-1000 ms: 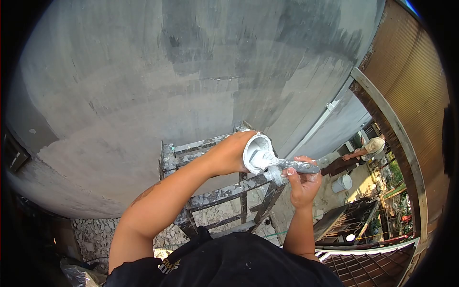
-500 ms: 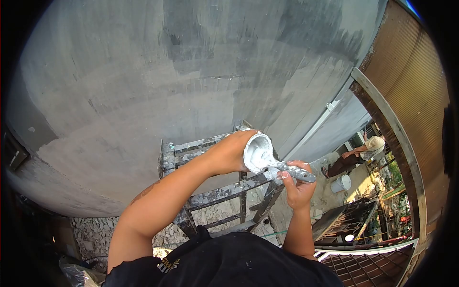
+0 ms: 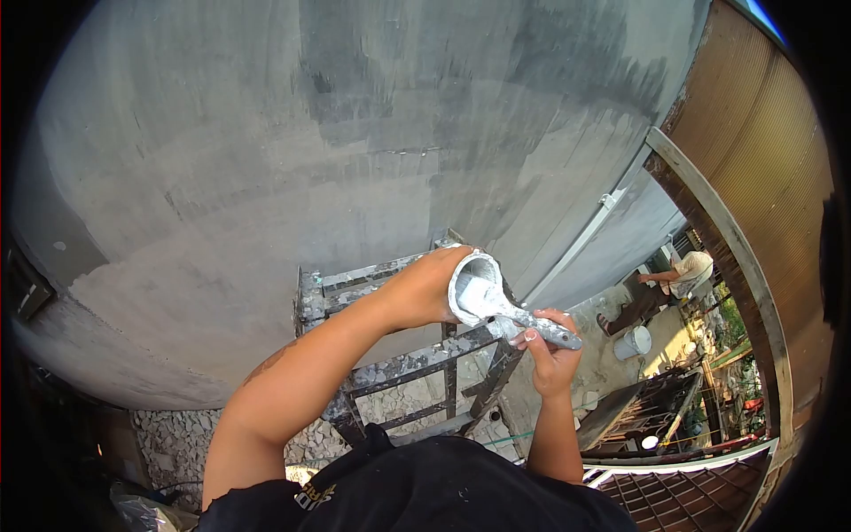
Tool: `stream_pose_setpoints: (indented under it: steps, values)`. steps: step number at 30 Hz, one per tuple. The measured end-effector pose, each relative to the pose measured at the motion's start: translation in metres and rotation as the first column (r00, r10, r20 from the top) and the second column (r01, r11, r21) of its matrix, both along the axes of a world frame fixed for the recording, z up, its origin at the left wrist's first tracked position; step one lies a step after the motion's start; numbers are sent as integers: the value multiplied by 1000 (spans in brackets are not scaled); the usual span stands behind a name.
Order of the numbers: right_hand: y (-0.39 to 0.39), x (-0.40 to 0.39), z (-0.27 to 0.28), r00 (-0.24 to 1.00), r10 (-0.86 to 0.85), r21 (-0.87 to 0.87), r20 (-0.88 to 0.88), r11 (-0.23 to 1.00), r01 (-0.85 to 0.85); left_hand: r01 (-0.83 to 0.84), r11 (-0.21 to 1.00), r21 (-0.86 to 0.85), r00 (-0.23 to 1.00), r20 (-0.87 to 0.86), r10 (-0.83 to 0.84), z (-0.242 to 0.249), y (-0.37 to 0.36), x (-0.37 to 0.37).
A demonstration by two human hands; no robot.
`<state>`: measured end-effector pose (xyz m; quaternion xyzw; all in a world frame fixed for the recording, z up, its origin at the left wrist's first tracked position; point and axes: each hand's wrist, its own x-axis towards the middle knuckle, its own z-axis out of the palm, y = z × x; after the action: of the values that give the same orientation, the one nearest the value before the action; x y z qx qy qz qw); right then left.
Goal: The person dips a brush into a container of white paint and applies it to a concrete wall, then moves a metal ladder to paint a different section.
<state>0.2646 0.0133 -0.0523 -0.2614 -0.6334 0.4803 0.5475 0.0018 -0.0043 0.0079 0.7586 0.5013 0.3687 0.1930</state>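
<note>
My left hand is wrapped around a small paint cup, tilted so its white-coated inside faces me. In my right hand, the fingers grip the grey, paint-smeared handle of a paintbrush. The brush's white-covered head reaches into the mouth of the cup. White paint marks show on my right fingertips. Both hands are above a paint-spattered metal scaffold frame, in front of a large grey wall with darker patches.
Rubble lies on the ground below. To the right are a white bucket and another person bent beside the wall. A curved frame beam borders brown corrugated sheeting. A metal grid is at lower right.
Cup, brush and both hands have shifted very slightly left and down in view. The brush head is still in the cup. The other person's arm has moved a little.
</note>
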Motion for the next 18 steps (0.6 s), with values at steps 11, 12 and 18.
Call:
stream_pose_setpoints:
  steps: [11, 12, 18]
  values:
    - [15, 8, 17, 993, -103, 231, 54, 969, 88, 29, 998, -47, 999, 35, -27, 5, -1, 0]
    - [16, 7, 19, 993, -103, 231, 54, 969, 88, 29, 998, -47, 999, 35, -27, 4, 0, -1]
    - [16, 2, 30, 994, -80, 212, 74, 975, 62, 27, 999, -34, 1000, 17, -26, 5, -1, -1]
